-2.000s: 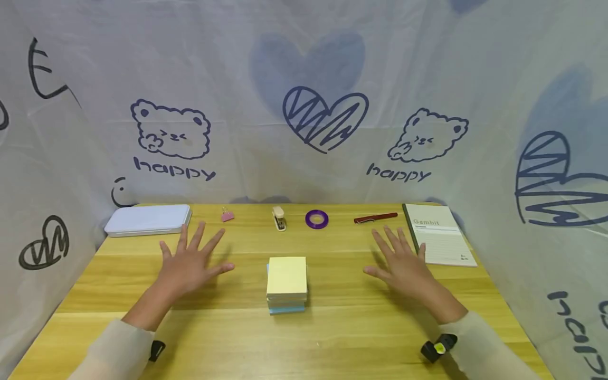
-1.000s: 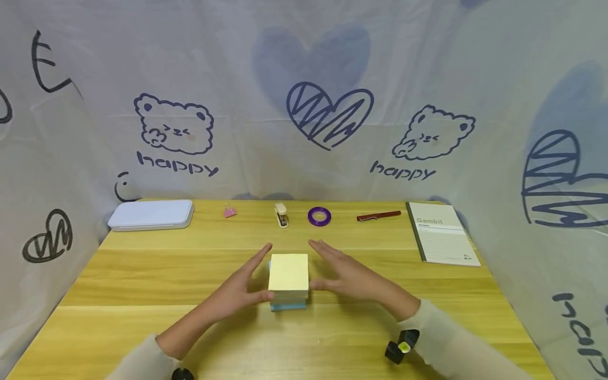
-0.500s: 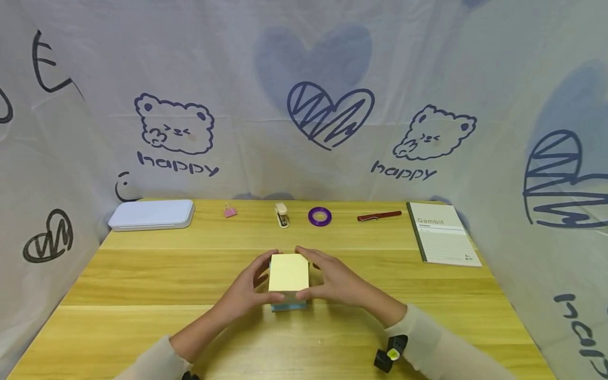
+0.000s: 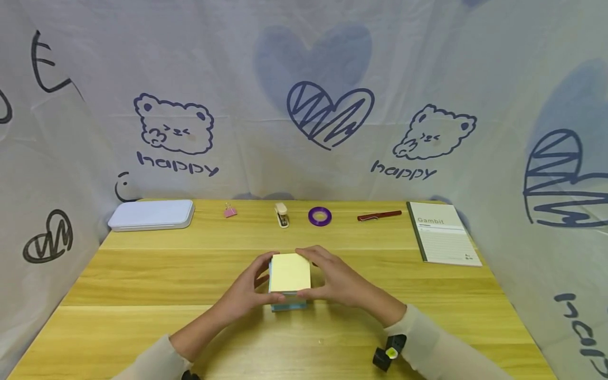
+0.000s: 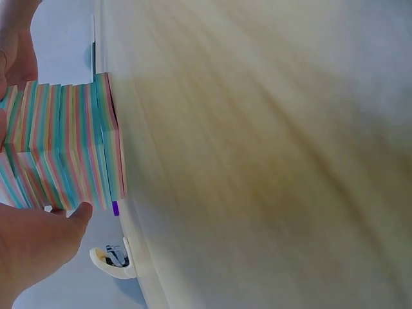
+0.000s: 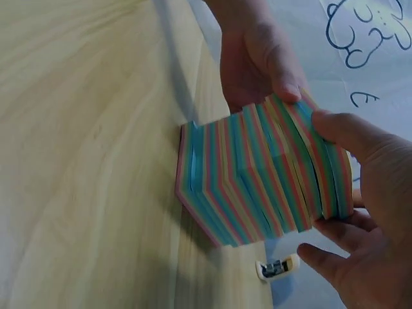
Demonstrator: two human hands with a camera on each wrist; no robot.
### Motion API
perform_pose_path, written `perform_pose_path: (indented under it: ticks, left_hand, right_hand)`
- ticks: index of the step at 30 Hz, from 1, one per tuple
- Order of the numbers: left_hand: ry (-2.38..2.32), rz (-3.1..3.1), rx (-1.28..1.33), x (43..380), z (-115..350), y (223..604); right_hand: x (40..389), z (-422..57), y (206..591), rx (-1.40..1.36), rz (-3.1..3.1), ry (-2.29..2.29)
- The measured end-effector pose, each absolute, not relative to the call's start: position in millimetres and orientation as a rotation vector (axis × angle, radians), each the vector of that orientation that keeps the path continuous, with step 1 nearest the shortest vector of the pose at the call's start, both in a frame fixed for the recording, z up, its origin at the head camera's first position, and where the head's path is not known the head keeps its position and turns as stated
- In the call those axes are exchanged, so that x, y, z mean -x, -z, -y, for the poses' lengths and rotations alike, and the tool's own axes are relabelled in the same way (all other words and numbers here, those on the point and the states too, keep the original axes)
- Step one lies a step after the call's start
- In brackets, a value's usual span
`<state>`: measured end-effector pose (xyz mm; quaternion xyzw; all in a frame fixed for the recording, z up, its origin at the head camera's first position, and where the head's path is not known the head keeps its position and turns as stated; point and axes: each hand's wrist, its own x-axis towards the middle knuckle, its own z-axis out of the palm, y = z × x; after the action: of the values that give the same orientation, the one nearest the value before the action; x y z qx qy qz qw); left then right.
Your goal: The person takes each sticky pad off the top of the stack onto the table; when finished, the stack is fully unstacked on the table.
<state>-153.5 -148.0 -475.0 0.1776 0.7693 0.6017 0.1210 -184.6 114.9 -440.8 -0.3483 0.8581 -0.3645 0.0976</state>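
Observation:
A tall stack of sticky notes (image 4: 291,273) stands upright on the wooden table, pale yellow on top, with pink, teal and yellow bands along its sides. My left hand (image 4: 243,291) grips its upper left side, thumb across the front and fingers towards the back. From the right, my right hand (image 4: 339,284) holds the upper part, thumb in front and fingertips at the far edge. In the right wrist view the layers of the stack (image 6: 257,174) sit unevenly, with both thumbs near the top. The far fingertips are partly hidden.
Along the table's back lie a white case (image 4: 151,215), a pink binder clip (image 4: 230,212), a small white stapler (image 4: 282,215), a purple tape roll (image 4: 311,216), a red pen (image 4: 379,216) and a notebook (image 4: 445,237). A patterned curtain (image 4: 247,142) encloses the table.
Both hands came in from wide apart with fingers spread and took hold of the stack. Over the last half second its top has shifted slightly to the right.

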Motion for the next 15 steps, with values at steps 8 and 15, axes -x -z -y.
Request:
perform_pose_path:
  ticks: [8,15]
  left_hand:
    - [-1.774,-2.233,-0.486,154.0,147.1,473.1]
    - [-1.769,-2.239,-0.485,153.7,147.0,472.5]
  right_hand:
    - [198.2,-132.1,440.7,1.02,-2.453,1.147]
    - [216.3,-155.6,440.7,0.916,-2.458,1.205]
